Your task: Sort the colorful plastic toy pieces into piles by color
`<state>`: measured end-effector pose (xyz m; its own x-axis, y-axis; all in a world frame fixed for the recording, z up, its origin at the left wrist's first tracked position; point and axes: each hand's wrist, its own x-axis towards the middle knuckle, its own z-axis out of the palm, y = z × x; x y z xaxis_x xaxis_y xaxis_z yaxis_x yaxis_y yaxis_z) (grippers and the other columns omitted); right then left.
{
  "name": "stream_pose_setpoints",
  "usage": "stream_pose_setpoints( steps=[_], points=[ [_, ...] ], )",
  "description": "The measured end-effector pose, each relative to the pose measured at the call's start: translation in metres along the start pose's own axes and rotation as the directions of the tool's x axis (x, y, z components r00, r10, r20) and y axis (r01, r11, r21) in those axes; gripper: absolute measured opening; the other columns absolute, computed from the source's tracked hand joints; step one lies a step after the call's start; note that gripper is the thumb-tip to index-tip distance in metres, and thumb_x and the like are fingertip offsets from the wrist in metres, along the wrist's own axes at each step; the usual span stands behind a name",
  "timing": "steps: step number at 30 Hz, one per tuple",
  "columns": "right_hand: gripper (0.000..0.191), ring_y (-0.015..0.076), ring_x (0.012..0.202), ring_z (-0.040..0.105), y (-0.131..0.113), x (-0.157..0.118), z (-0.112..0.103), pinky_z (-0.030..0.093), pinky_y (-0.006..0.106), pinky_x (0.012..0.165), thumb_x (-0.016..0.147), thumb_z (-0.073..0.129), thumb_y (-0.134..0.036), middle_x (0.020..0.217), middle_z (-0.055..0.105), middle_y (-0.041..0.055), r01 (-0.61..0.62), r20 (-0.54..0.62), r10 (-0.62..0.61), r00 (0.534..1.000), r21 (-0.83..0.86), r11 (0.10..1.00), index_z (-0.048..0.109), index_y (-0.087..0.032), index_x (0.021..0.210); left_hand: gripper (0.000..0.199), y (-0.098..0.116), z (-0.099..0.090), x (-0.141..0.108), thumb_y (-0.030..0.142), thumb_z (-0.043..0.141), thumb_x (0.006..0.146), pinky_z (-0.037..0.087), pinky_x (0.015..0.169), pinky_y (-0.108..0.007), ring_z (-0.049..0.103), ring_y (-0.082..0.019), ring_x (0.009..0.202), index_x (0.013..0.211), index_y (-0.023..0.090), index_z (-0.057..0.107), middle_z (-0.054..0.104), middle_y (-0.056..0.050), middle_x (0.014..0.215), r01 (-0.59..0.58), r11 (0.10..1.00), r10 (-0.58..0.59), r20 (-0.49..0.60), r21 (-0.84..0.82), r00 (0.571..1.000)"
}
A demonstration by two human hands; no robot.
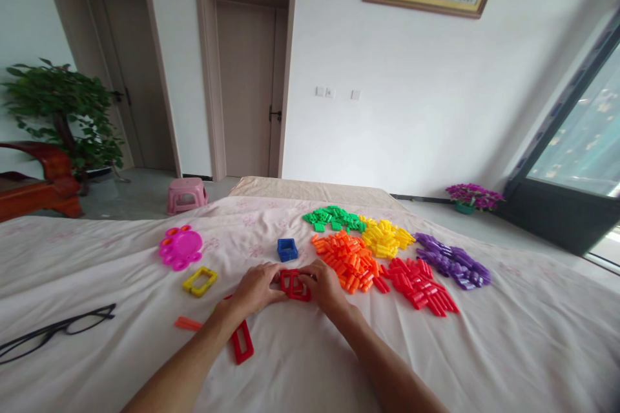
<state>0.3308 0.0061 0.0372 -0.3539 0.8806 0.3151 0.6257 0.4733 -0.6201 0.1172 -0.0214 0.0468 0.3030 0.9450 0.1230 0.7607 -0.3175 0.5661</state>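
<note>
Between my two hands is a red rectangular frame piece (295, 285). My left hand (258, 287) grips its left side, fingers bent around the edge. On the right side, my right hand (322, 282) pinches the same piece. Just beyond them stands a small blue square block (287, 250). Under and beside my left forearm lies a longer red frame (242, 342), partly hidden by the arm. Orange strips (188, 323) poke out left of that forearm, and a yellow frame (200, 281) rests farther left.
Right of my hands are piles of orange (347, 259), red (421, 285), yellow (385, 237), green (334, 218) and purple (453, 261) pieces. A pink paw-shaped tray (181, 248) and black glasses (58, 329) lie left on the patterned cloth (121, 271). A pink stool (186, 193) stands beyond.
</note>
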Motion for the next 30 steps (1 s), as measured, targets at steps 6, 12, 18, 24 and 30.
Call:
stream_pose_setpoints(
  steps=[6, 12, 18, 24, 30],
  points=[
    [0.018, 0.0191, 0.086, 0.066, -0.007, 0.027, 0.003, 0.049, 0.027, 0.079, 0.085, 0.066, -0.026, 0.093, 0.073, 0.0064, 0.006, 0.015, -0.005, 1.000, -0.049, 0.999, 0.079, -0.020, 0.096, 0.063, -0.002, -0.001, 0.000, 0.036, 0.081, 0.063, 0.047, 0.090, -0.032, 0.066, -0.026, 0.107, 0.123, 0.025, 0.064, 0.072, -0.006, 0.117, 0.014, 0.999, -0.014, -0.017, -0.046, 1.000],
    [0.029, 0.0187, 0.082, 0.067, -0.003, 0.028, 0.005, 0.050, 0.028, 0.075, 0.092, 0.056, -0.037, 0.092, 0.074, 0.0048, 0.024, 0.120, -0.036, 0.992, 0.106, 0.994, 0.078, -0.019, 0.101, 0.062, 0.003, -0.001, -0.002, 0.040, 0.081, 0.064, 0.046, 0.084, -0.031, 0.067, -0.025, 0.103, 0.119, 0.025, 0.060, 0.073, -0.005, 0.112, 0.029, 0.999, -0.030, -0.064, -0.016, 0.997],
    [0.064, 0.0239, 0.091, 0.067, 0.002, 0.008, -0.008, 0.052, 0.033, 0.081, 0.067, 0.082, -0.034, 0.108, 0.073, 0.0063, -0.018, 0.261, -0.041, 0.965, 0.219, 0.975, 0.066, -0.018, 0.126, 0.063, 0.003, -0.001, -0.002, 0.044, 0.079, 0.066, 0.046, 0.091, -0.033, 0.065, -0.028, 0.110, 0.122, 0.022, 0.060, 0.072, -0.008, 0.119, 0.039, 0.998, -0.037, -0.046, 0.046, 0.998],
    [0.057, 0.0235, 0.087, 0.067, -0.006, 0.001, -0.001, 0.052, 0.032, 0.079, 0.069, 0.079, -0.026, 0.103, 0.073, 0.0067, -0.001, 0.200, -0.029, 0.979, 0.147, 0.989, 0.066, -0.017, 0.124, 0.064, 0.000, -0.003, -0.004, 0.040, 0.075, 0.072, 0.046, 0.093, -0.034, 0.064, -0.028, 0.113, 0.131, 0.020, 0.058, 0.069, -0.011, 0.125, 0.005, 1.000, -0.006, -0.038, -0.017, 0.999],
    [0.075, 0.0265, 0.100, 0.065, 0.000, -0.002, 0.008, 0.051, 0.035, 0.086, 0.067, 0.080, -0.022, 0.116, 0.069, 0.0128, 0.056, 0.152, -0.061, 0.987, 0.034, 0.998, 0.056, -0.015, 0.137, 0.060, 0.000, 0.007, -0.001, 0.039, 0.073, 0.075, 0.043, 0.099, -0.038, 0.061, -0.029, 0.118, 0.130, 0.021, 0.058, 0.067, -0.013, 0.128, -0.030, 0.996, 0.033, -0.038, 0.087, 0.999]
  ],
)
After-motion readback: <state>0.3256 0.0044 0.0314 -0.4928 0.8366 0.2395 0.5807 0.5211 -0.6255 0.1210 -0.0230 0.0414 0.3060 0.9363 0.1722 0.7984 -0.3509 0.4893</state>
